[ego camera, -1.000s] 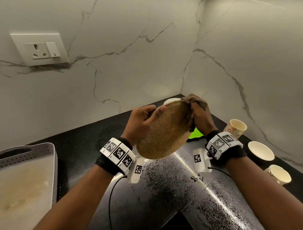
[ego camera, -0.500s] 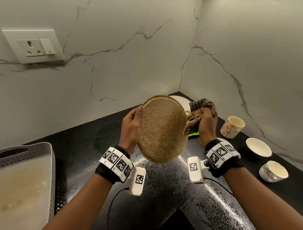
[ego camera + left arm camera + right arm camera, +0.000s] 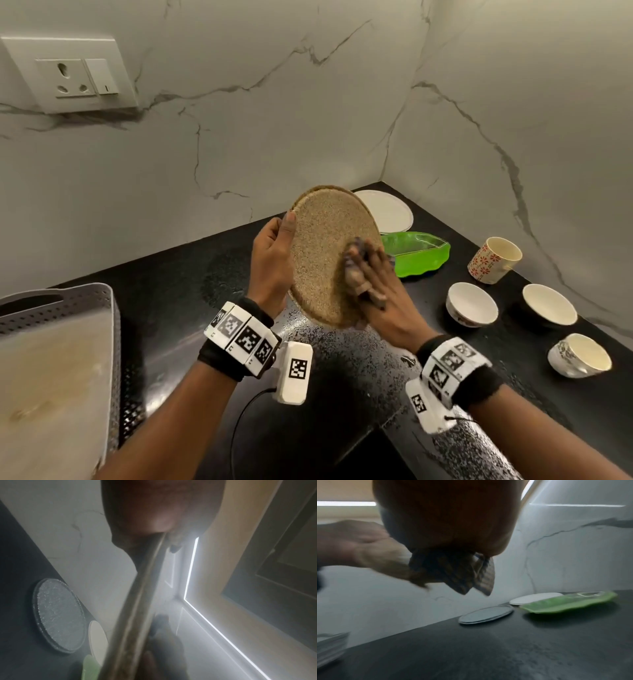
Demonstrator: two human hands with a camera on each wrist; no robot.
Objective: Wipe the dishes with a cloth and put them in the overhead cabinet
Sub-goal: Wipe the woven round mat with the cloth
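A round speckled brown plate [image 3: 325, 246] stands nearly upright above the black counter, its flat side toward me. My left hand [image 3: 274, 253] grips its left rim, thumb on the near side. My right hand [image 3: 376, 291] holds a bunched dark checked cloth [image 3: 354, 274] and presses it against the plate's lower right area. In the left wrist view the plate [image 3: 137, 601] shows edge-on under the palm. In the right wrist view the cloth [image 3: 453, 572] hangs in folds below the palm. The overhead cabinet is out of the head view.
On the counter [image 3: 171, 291] to the right lie a white plate [image 3: 387, 212], a green leaf-shaped dish [image 3: 418, 253], a floral cup [image 3: 493, 260], two white bowls [image 3: 471, 305] and a patterned cup [image 3: 579, 356]. A glass plate [image 3: 486, 614] lies near the wall. A grey perforated tray [image 3: 58, 308] stands at left.
The plate has turned from tilted to nearly upright. My right hand with the cloth has come from the plate's top right rim down onto its lower right area.
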